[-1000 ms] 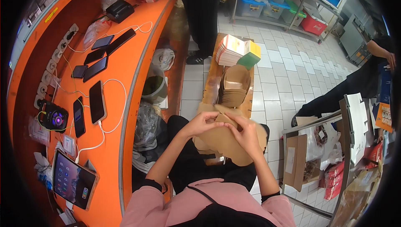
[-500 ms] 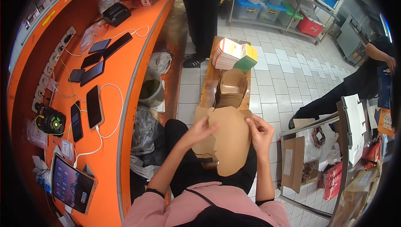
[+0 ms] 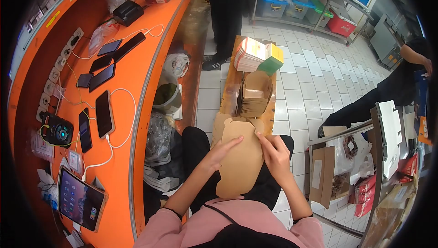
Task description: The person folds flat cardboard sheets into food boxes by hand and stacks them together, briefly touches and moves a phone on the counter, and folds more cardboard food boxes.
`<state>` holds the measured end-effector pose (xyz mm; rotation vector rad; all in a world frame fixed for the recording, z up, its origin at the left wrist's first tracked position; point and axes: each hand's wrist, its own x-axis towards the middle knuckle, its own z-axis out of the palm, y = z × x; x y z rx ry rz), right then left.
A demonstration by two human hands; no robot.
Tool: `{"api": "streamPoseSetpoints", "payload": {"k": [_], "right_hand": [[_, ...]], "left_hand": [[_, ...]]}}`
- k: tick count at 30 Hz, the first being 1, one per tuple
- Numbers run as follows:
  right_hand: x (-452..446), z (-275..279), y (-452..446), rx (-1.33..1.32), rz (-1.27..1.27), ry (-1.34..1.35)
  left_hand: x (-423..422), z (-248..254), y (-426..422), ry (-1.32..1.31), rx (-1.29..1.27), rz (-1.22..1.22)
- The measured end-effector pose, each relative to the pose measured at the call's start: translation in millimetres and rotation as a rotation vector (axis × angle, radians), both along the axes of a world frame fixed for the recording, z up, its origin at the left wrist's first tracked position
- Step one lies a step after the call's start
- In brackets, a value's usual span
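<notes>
A flat, die-cut brown cardboard box blank (image 3: 242, 166) lies over my lap with its far end on the wooden bench (image 3: 234, 88). My left hand (image 3: 221, 154) grips its left side, thumb across the top face. At the upper right edge, the thumb and fingers of my right hand (image 3: 276, 154) pinch a corner flap. More brown cardboard shows beneath the blank at its far left. Just beyond it stands a nested stack of folded brown boxes (image 3: 254, 104). Behind that stack are white, yellow and green printed cartons (image 3: 255, 57).
To the left runs an orange counter (image 3: 123, 166) with several phones, charging cables and a tablet (image 3: 81, 197). A bucket (image 3: 167, 95) sits below it. On the right is a metal rack (image 3: 335, 140) with a cardboard box. One person stands ahead, another at right.
The cardboard blank has shifted left and slightly toward me, turning a little. My left hand has moved down and flattened onto its side; my right hand has moved left along the edge.
</notes>
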<state>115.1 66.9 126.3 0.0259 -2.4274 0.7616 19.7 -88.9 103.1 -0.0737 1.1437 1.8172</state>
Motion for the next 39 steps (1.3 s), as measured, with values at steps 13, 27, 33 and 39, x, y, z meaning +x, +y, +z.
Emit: {"api": "streamPoseSetpoints", "payload": {"k": [13, 27, 33, 39], "right_hand": [[-2, 4, -1, -0.056, 0.074, -0.101], [5, 16, 17, -1.068, 0.225, -0.395], [7, 13, 3, -1.02, 0.111, -0.462], [5, 18, 32, -0.735, -0.197, -0.56]], "left_hand": [[10, 21, -3, 0.053, 0.029, 0.093], [13, 34, -8, 0.155, 0.022, -0.107], [6, 30, -8, 0.139, 0.035, -0.206], [-1, 21, -25, 0.144, 0.108, -0.336]]}}
